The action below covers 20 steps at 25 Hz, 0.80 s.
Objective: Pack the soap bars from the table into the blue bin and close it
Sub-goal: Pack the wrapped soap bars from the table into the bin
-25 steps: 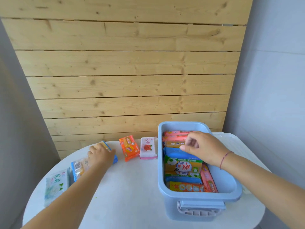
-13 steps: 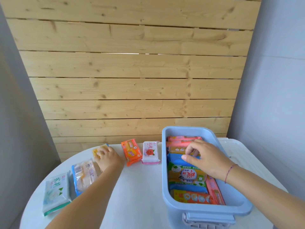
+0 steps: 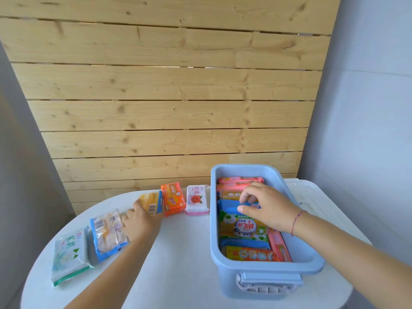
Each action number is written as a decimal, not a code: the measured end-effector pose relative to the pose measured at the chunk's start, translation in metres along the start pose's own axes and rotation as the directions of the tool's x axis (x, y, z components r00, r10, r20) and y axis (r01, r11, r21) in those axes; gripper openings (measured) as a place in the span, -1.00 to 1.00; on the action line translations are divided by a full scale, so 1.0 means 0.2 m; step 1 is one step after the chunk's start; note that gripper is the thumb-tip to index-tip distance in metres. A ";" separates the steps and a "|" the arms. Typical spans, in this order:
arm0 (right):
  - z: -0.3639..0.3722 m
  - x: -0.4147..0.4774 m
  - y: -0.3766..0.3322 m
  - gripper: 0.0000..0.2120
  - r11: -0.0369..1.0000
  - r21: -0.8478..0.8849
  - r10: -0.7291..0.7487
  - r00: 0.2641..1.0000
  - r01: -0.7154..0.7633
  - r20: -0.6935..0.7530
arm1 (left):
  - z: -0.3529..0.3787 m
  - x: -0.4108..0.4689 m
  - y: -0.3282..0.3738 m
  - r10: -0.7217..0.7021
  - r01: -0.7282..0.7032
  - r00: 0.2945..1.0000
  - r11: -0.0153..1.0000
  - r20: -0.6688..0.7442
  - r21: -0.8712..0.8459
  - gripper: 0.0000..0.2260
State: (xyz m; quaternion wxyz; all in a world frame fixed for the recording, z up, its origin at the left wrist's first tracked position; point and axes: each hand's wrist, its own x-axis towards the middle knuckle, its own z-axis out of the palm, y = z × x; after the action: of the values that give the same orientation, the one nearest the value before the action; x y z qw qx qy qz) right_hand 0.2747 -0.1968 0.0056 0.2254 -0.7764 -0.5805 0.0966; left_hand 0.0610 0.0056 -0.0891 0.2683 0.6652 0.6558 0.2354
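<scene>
The blue bin (image 3: pixel 263 272) stands on the right of the round white table (image 3: pixel 178 264), open and filled with several wrapped soap bars. My right hand (image 3: pixel 265 206) reaches into it, fingertips pinching a blue-wrapped bar (image 3: pixel 227 205) among the packed ones. My left hand (image 3: pixel 139 221) grips a yellow and blue soap bar (image 3: pixel 151 201) and tilts it up off the table. Lying on the table are an orange bar (image 3: pixel 172 198), a white and pink rose bar (image 3: pixel 196 199), a clear and blue bar (image 3: pixel 107 235) and a white and green bar (image 3: pixel 69 255).
A white lid (image 3: pixel 312 197) lies flat behind and right of the bin. A wooden slat wall (image 3: pixel 167 108) rises straight behind the table. A grey wall stands at left and a pale wall at right.
My left hand has closed on the yellow and blue bar and lifted its near edge. My right hand has stayed inside the bin, with its fingers shifted onto the blue-wrapped bar.
</scene>
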 end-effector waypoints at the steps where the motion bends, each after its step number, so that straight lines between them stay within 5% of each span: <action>1: -0.01 0.00 0.00 -0.86 1.000 0.011 -0.005 1.000 0.005 0.000 | -0.06 -0.05 0.00 0.055 -0.060 0.997 0.993 -0.048 -0.101 -0.34; 4: -0.09 0.01 -0.03 -0.72 0.988 0.146 -0.028 0.996 0.040 -0.081 | -0.26 -0.25 0.06 0.305 -0.359 0.923 0.902 -0.236 -0.239 -0.29; 6: -0.19 0.02 -0.11 -0.51 0.939 0.334 -0.039 0.993 0.075 -0.114 | -0.37 -0.36 0.18 0.565 -0.609 0.792 0.760 -0.233 -0.226 -0.27; 10: -0.33 -0.03 -0.21 -0.40 0.896 0.426 -0.152 0.988 0.123 0.033 | -0.39 -0.55 0.46 0.969 -0.970 0.243 0.243 -0.036 0.001 -0.26; 12: -0.34 -0.08 -0.18 -0.56 0.949 0.309 -0.107 0.989 0.070 0.105 | -0.33 -0.59 0.52 0.986 -0.992 0.120 0.122 0.113 -0.011 -0.19; 13: -0.33 -0.11 -0.15 -0.60 0.975 0.222 -0.047 0.993 0.021 0.112 | -0.31 -0.60 0.53 0.971 -0.982 0.152 0.169 0.184 -0.084 -0.16; 15: -0.28 -0.14 -0.10 -0.63 0.998 0.044 0.032 0.998 -0.034 0.056 | -0.27 -0.57 0.52 0.887 -0.858 0.351 0.433 0.300 -0.277 -0.17; 17: -0.17 -0.15 -0.04 -0.67 0.996 0.070 0.060 0.998 -0.061 0.027 | -0.23 -0.53 0.50 0.747 -0.695 0.527 0.653 0.405 -0.300 -0.24; 20: -0.02 -0.13 0.00 -0.65 0.990 -0.137 0.025 0.999 -0.019 0.036 | -0.16 -0.53 0.47 0.638 -0.600 0.558 0.752 0.531 -0.273 -0.35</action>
State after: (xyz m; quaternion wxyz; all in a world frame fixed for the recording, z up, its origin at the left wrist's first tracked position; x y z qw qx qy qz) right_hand 0.2677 -0.2227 0.0066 0.1596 -0.7944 -0.5813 0.0738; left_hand 0.1064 -0.0991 0.0011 0.3796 0.8823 0.2541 0.1136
